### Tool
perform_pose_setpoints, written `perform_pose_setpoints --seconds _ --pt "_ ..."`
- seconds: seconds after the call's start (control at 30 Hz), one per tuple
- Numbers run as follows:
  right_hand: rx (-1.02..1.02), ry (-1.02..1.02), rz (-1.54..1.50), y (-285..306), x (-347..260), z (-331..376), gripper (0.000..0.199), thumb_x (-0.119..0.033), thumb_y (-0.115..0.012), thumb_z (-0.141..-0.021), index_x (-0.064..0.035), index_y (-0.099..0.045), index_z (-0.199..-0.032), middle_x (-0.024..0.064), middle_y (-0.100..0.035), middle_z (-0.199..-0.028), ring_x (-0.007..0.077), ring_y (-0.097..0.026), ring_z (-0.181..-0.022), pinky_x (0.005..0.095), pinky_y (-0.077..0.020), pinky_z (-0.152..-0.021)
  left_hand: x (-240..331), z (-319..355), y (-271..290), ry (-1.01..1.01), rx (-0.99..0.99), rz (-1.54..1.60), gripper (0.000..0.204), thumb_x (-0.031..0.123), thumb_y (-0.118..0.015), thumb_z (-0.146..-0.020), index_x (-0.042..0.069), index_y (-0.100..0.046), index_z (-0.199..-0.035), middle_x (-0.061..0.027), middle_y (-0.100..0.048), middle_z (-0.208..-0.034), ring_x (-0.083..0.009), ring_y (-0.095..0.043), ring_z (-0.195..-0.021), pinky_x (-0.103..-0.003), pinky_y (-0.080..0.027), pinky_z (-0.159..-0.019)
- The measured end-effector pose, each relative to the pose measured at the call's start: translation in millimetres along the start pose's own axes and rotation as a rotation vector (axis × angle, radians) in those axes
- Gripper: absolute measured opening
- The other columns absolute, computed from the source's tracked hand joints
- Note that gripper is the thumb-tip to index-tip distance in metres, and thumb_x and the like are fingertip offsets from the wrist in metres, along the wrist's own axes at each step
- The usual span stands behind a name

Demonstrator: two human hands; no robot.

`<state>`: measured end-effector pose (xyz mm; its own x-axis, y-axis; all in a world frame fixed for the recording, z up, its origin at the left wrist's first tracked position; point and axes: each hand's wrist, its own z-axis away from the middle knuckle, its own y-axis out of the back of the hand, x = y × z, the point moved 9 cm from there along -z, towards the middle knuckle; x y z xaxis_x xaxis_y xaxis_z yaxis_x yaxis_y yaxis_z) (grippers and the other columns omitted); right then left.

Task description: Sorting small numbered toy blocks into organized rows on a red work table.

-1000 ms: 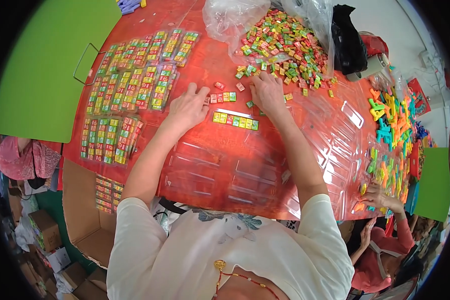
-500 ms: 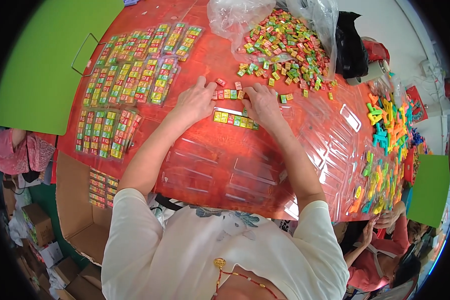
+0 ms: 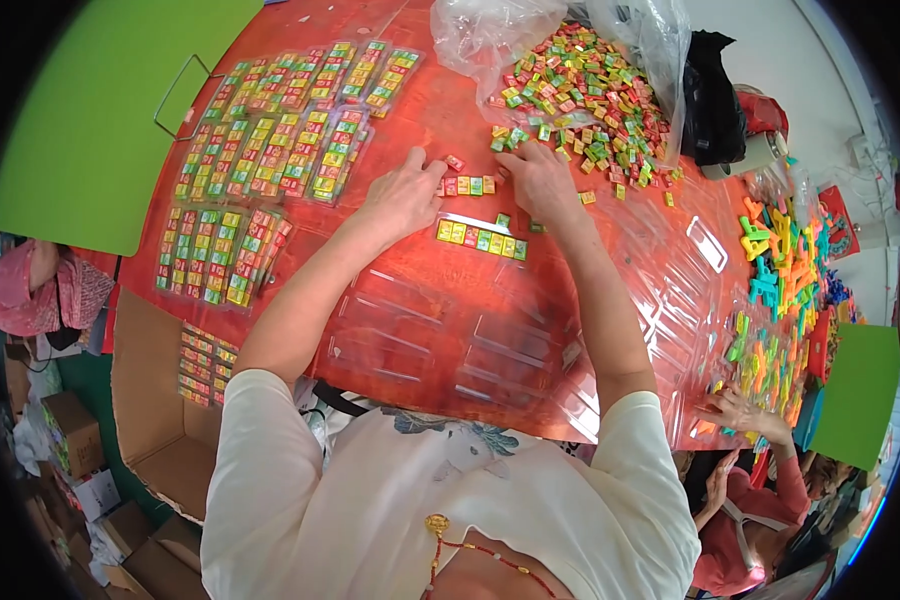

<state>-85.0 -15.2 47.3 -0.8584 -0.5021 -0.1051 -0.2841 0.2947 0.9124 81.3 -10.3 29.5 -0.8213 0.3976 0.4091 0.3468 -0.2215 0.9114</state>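
A short row of small red, yellow and green boxes lies on the red table in front of me. My left hand is closed at the row's left end, its fingers bent round the end pieces. Just beyond the row's right end, my right hand is held with curled fingers; whatever its fingertips hold is hidden. One loose red box lies above the row. Nearer to me, a filled strip of boxes sits in a clear tray, with a green box beside it.
Filled packs cover the table's left. A large heap of boxes spills from a clear plastic bag. Clear empty trays lie near me. At right are colourful plastic toys and a co-worker's hand. A carton stands lower left.
My right hand has moved off the row's right end, up and outward. My left hand stays at the left end. The co-worker's hand has reached toward the toys.
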Motion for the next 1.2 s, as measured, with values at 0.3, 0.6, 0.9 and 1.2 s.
perform_pose_setpoints --seconds 0.3,0.6,0.9,1.2 --pt "-0.071 -0.103 -0.237 -2 8 8 0.021 -0.019 -0.065 -0.084 -0.0132 -0.068 -0.104 0.0104 -0.061 -0.094 0.0308 -0.063 -0.092 0.0450 -0.0488 -0.075 -1 -8 3 -0.060 0.076 0.004 0.040 0.021 -0.062 -0.089 0.009 -0.054 -0.126 -0.0198 -0.050 -0.114 -0.0416 -0.064 -0.093 -0.051 -0.052 -0.078" --pt "-0.137 -0.092 -0.143 -7 -12 13 0.022 -0.017 -0.069 -0.083 -0.0092 -0.065 -0.104 0.0110 -0.060 -0.094 0.0317 -0.062 -0.093 0.0463 -0.0475 -0.081 3 -1 1 -0.086 0.028 -0.033 0.033 0.017 -0.061 -0.088 0.006 -0.057 -0.119 -0.0208 -0.052 -0.113 -0.0412 -0.066 -0.091 -0.052 -0.054 -0.074" --pt "-0.103 -0.051 -0.230 -7 -24 9 0.027 -0.011 -0.072 -0.082 -0.0089 -0.067 -0.109 0.0144 -0.060 -0.089 0.0348 -0.063 -0.082 0.0451 -0.0523 -0.070 16 -2 0 -0.131 0.012 -0.060 0.030 0.013 -0.059 -0.090 0.003 -0.057 -0.119 -0.0204 -0.055 -0.110 -0.0405 -0.067 -0.092 -0.050 -0.055 -0.075" --pt "-0.082 -0.156 -0.212 51 -85 31 0.014 -0.018 -0.068 -0.085 -0.0097 -0.065 -0.095 0.0128 -0.059 -0.084 0.0334 -0.063 -0.077 0.0486 -0.0480 -0.069 25 56 33 -0.302 0.107 -0.028 0.024 0.013 -0.062 -0.091 0.009 -0.056 -0.113 -0.0155 -0.053 -0.102 -0.0396 -0.065 -0.081 -0.048 -0.054 -0.068"
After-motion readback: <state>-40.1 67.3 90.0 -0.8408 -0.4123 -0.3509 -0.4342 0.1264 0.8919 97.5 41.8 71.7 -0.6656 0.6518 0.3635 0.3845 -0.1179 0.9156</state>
